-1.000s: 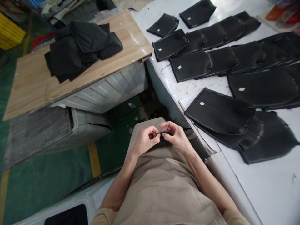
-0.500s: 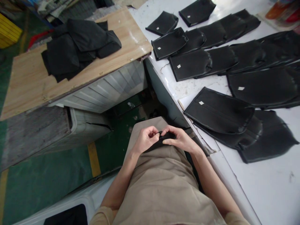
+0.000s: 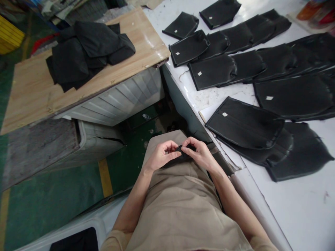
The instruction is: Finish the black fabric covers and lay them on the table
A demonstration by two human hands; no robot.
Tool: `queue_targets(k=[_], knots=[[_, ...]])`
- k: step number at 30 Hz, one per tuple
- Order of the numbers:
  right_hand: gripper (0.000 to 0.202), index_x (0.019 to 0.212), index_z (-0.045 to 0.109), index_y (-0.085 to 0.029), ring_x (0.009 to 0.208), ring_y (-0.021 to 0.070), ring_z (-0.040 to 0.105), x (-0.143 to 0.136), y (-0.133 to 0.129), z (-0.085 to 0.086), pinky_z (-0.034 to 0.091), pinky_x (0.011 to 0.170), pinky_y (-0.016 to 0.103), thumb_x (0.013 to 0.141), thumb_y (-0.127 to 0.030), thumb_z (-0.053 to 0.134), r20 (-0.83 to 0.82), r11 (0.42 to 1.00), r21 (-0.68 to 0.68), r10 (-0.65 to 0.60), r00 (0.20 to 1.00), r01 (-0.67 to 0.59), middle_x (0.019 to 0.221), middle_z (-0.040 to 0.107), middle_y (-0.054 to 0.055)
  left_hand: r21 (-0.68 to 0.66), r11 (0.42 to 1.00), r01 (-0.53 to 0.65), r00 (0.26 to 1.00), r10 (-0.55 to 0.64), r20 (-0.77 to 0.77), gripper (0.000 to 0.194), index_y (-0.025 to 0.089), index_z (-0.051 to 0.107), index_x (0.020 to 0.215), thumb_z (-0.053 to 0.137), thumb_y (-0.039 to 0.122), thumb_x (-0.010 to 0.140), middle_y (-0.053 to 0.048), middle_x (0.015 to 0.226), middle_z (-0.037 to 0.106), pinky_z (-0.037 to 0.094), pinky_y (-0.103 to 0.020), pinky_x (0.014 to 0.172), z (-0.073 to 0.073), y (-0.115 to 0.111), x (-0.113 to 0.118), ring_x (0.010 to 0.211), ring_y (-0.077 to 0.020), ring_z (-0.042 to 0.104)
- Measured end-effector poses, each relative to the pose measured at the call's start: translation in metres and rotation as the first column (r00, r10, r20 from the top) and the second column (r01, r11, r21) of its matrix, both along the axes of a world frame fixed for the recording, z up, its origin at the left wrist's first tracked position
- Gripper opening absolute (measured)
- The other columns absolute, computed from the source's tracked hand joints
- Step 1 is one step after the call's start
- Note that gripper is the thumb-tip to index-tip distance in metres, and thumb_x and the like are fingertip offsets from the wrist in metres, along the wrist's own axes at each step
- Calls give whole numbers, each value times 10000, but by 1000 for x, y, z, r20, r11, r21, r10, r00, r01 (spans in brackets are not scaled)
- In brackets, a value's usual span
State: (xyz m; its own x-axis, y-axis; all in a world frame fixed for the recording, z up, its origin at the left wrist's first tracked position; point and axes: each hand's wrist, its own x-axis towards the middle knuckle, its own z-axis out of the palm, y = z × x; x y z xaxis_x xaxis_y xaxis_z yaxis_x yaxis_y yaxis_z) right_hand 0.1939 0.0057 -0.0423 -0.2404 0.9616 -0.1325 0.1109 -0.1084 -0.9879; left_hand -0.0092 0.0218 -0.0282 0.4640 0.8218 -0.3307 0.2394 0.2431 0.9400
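Observation:
Over my lap, on the beige apron, lies a small black fabric piece. My left hand pinches its upper edge between thumb and fingers. Right beside it, my right hand pinches the same edge, the fingertips of both hands almost touching. Most of the fabric's lower part is hidden by my hands and blends with the dark below. To the right, several flat black pieces with small white labels lie overlapped in rows on the white table.
A pile of black fabric rests on a wooden board at the upper left. Below it stand pale bins. A yellow crate is at the far left. Orange and red items sit at the top right.
My right thumb and fingers have closed in on the fabric edge. My left thumb has straightened along it. The pieces on the table have not moved.

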Motion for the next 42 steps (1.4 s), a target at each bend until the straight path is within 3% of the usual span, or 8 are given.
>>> queue_targets(k=[4, 13, 18, 21, 23, 30, 39, 42], knots=[[118, 845, 624, -195, 776, 157, 561, -1, 0, 1, 404, 690, 274, 906, -293, 645, -7, 1000, -3, 28, 1000, -28, 833, 641, -2, 27, 1000, -17, 999, 18, -45, 273, 142, 636, 840, 694, 409, 853, 12, 728, 580, 366, -210, 571, -1, 2, 1, 627, -97, 471], [123, 832, 606, -196, 790, 155, 556, -3, 0, 0, 416, 726, 276, 908, -282, 650, -45, 999, -7, 48, 998, -48, 820, 621, -7, 152, 981, 122, 980, -94, -174, 320, 151, 648, 851, 604, 460, 922, 5, 742, 595, 377, -227, 599, 4, 3, -5, 668, -124, 510], [123, 837, 594, -196, 788, 155, 541, -4, 1, 1, 412, 723, 274, 916, -284, 630, -27, 1000, -2, 26, 999, -26, 814, 597, -6, 400, 872, 284, 887, -80, -454, 322, 173, 596, 824, 478, 412, 1004, -11, 712, 586, 344, -261, 613, 2, -4, 3, 655, -145, 518], [130, 838, 588, -195, 782, 156, 531, -4, 1, 2, 406, 720, 276, 919, -290, 627, -14, 1000, 17, 8, 1000, -8, 811, 587, -4, 459, 819, 345, 847, -62, -528, 309, 187, 545, 786, 434, 353, 1022, -13, 676, 564, 307, -280, 593, -1, -6, 5, 615, -150, 504], [149, 836, 586, -194, 778, 154, 523, -4, 1, 3, 405, 721, 276, 922, -308, 628, -36, 1000, 16, 11, 999, -11, 805, 577, -5, 455, 825, 334, 876, -93, -473, 321, 197, 509, 761, 408, 342, 1029, -4, 661, 537, 300, -283, 593, -1, -6, 5, 608, -147, 491], [325, 818, 590, -190, 660, 125, 469, -8, 2, 6, 372, 597, 247, 843, -488, 716, -237, 985, -159, 25, 971, -64, 718, 538, -25, 285, 945, 160, 978, -114, -172, 431, 205, 378, 671, 360, 458, 1020, 26, 635, 395, 313, -262, 579, 2, -5, -1, 600, -124, 397], [378, 758, 553, -192, 601, 108, 412, -11, 4, 6, 323, 541, 240, 827, -525, 720, -218, 983, -176, 15, 976, -55, 661, 470, -46, 264, 951, 162, 977, -116, -180, 452, 197, 370, 652, 397, 478, 1004, 37, 615, 353, 290, -256, 562, 3, -4, 0, 581, -108, 357], [289, 794, 552, -206, 651, 135, 493, -14, 4, 5, 409, 591, 254, 887, -453, 669, -145, 994, -83, -89, 985, 78, 710, 523, -23, 268, 956, 120, 986, -83, -148, 450, 193, 368, 645, 410, 459, 1006, 36, 613, 345, 287, -256, 560, 6, -5, 0, 575, -103, 353]])
